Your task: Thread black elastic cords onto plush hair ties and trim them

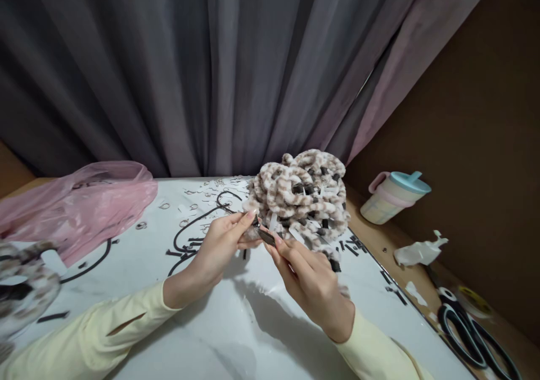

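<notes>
My left hand [223, 236] is closed in a pinch, thumb on top, at the near left edge of a fluffy heap. What sits between its fingertips is mostly hidden; a bit of pale fuzz and a small dark end show there. Close beside it, my right hand [310, 279] grips a flat dark strip [266, 236] that points toward the left fingertips. Behind both hands rises the pile of plush brown-and-white striped loops [301, 194], with black bands and white tags on them.
A pink plastic bag [105, 200] and more striped plush [34, 307] lie left. Small metal rings [164, 206] and black cord [181, 234] are scattered on the white tabletop [189, 335]. Rightward stand a blue-lidded cup [392, 197], crumpled tissue [419, 250], black-handled scissors [464, 335] and a tape roll [475, 302].
</notes>
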`<state>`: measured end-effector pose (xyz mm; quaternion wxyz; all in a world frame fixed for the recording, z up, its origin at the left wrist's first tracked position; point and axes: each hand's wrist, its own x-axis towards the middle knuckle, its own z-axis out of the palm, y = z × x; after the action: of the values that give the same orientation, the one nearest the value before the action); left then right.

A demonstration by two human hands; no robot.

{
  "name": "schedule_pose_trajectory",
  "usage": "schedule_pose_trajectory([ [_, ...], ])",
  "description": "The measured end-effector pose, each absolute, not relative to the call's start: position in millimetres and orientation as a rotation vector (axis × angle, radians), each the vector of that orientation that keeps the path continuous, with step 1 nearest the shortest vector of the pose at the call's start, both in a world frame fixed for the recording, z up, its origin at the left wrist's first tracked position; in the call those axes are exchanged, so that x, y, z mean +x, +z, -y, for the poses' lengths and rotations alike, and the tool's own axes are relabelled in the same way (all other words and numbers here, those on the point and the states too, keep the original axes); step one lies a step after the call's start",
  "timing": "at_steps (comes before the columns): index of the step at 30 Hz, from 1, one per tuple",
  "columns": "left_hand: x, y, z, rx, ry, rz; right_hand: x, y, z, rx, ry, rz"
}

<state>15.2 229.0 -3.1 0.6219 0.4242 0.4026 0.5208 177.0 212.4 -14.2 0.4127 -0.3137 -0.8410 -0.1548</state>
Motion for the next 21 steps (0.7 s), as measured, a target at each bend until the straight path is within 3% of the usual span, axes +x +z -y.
schedule_pose_trajectory([
  [11,15.0,0.0,-227.7,0.955,1.208,-0.906,178.1,-15.8,-216.9,-0.776,-0.152,2.036],
  [21,15.1,1.2,-226.6,0.969,1.202,-0.902,176.4,-13.9,-217.4,-0.75,-0.195,2.042],
])
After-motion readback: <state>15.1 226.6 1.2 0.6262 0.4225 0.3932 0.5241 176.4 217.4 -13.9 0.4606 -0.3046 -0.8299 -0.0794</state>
